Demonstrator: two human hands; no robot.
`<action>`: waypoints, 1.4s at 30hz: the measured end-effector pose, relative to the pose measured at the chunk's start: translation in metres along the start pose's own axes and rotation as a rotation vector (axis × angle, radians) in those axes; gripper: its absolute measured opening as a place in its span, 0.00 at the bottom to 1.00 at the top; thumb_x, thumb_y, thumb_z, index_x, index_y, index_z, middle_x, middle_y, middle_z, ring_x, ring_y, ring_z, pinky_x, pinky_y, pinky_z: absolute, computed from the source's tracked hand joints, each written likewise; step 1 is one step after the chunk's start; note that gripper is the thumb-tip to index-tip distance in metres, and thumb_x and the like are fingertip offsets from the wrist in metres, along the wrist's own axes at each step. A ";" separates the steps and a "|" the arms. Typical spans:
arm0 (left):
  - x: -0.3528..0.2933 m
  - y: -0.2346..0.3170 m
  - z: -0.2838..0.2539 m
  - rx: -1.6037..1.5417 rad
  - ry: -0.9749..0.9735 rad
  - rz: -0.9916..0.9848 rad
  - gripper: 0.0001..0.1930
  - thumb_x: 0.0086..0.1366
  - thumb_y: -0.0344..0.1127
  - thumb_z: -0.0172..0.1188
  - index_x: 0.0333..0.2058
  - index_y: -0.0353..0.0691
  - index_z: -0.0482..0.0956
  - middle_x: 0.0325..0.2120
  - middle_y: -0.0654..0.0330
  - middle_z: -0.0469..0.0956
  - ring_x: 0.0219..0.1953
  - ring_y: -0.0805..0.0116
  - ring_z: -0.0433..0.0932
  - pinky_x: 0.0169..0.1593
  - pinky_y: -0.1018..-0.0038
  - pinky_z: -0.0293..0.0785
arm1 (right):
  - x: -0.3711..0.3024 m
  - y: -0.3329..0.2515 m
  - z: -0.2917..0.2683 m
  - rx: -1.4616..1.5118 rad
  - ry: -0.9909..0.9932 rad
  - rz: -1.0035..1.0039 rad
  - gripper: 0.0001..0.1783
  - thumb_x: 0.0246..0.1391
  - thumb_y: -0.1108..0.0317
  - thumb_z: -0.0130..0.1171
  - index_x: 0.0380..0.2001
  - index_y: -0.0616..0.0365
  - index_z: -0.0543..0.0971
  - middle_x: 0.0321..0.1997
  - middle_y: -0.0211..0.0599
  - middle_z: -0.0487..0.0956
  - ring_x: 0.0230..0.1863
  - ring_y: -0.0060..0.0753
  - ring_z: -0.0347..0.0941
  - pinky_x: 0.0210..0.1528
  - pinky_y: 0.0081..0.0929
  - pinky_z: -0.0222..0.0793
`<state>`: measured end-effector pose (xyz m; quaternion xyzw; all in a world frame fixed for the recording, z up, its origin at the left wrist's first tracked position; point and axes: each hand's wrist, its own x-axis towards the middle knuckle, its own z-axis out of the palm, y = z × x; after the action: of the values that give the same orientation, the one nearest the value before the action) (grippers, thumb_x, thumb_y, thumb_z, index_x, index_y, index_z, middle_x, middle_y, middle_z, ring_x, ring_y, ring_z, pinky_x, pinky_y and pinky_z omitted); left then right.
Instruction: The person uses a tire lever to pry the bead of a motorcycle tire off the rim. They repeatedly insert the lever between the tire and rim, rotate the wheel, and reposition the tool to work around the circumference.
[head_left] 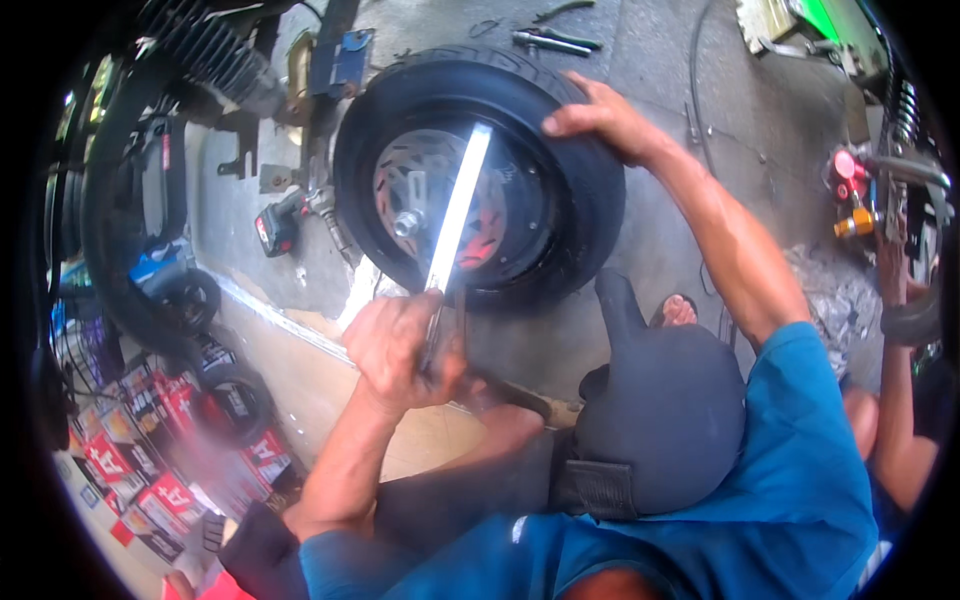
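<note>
Wheel: small black tyre on a dark rim, standing upright on its tread on the grey concrete floor, toward the floor's far edge, its open face turned to the viewer. Tread blocks show along the top; sidewall smooth and matt. Inside the rim, a perforated metal brake disc with red parts behind it, and a bright axle nut at centre. Left hand: fingers closed tight round the lower end of a long flat metal bar, thumb wrapped over; the bar runs up and slightly right across the wheel's face, shining, its upper end near the tyre's inner edge; whether it touches the rim cannot be told. Right hand: fingers together and curled over the tyre's upper right shoulder, palm pressed on the rubber, forearm reaching in from the right. Below the wheel, a bent knee in dark trousers and a black cap-like object; blue sleeve at lower right. Nearby on the floor: a cordless power tool just left of the wheel, hand tools at the far edge, crumpled foil at right. Boxed goods stacked at lower left. Another person's arm at the right rim.
</note>
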<state>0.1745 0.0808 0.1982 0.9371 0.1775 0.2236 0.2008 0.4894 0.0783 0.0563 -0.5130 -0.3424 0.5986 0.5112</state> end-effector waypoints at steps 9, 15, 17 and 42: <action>0.068 0.033 0.026 -0.582 0.438 -0.124 0.04 0.59 0.21 0.54 0.33 0.27 0.75 0.24 0.53 0.78 0.22 0.63 0.77 0.34 0.65 0.79 | 0.018 -0.003 0.002 -0.023 0.003 -0.011 0.46 0.36 0.54 0.69 0.57 0.70 0.66 0.46 0.49 0.77 0.43 0.35 0.76 0.50 0.25 0.73; 0.117 0.048 0.017 -0.558 0.541 -0.413 0.12 0.66 0.31 0.57 0.31 0.22 0.75 0.11 0.61 0.66 0.10 0.79 0.56 0.20 0.79 0.59 | 0.026 0.003 0.000 0.043 0.007 0.058 0.61 0.33 0.52 0.72 0.63 0.80 0.53 0.54 0.60 0.73 0.55 0.40 0.72 0.62 0.27 0.63; 0.123 0.044 0.008 -0.636 0.553 -0.483 0.13 0.66 0.32 0.57 0.31 0.22 0.75 0.08 0.64 0.62 0.09 0.79 0.55 0.18 0.79 0.56 | 0.029 -0.003 0.003 0.068 -0.018 0.085 0.62 0.33 0.52 0.72 0.64 0.80 0.52 0.55 0.59 0.72 0.55 0.40 0.72 0.62 0.28 0.63; 0.224 -0.001 -0.009 -0.285 0.614 -0.364 0.11 0.62 0.34 0.56 0.26 0.31 0.77 0.05 0.68 0.59 0.06 0.76 0.58 0.12 0.75 0.57 | 0.017 -0.004 -0.001 0.132 -0.016 0.100 0.63 0.35 0.54 0.70 0.65 0.79 0.46 0.53 0.59 0.73 0.56 0.41 0.71 0.61 0.32 0.64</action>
<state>0.3571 0.1794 0.2833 0.7424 0.3599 0.4768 0.3031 0.4920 0.0958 0.0550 -0.4897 -0.2802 0.6489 0.5106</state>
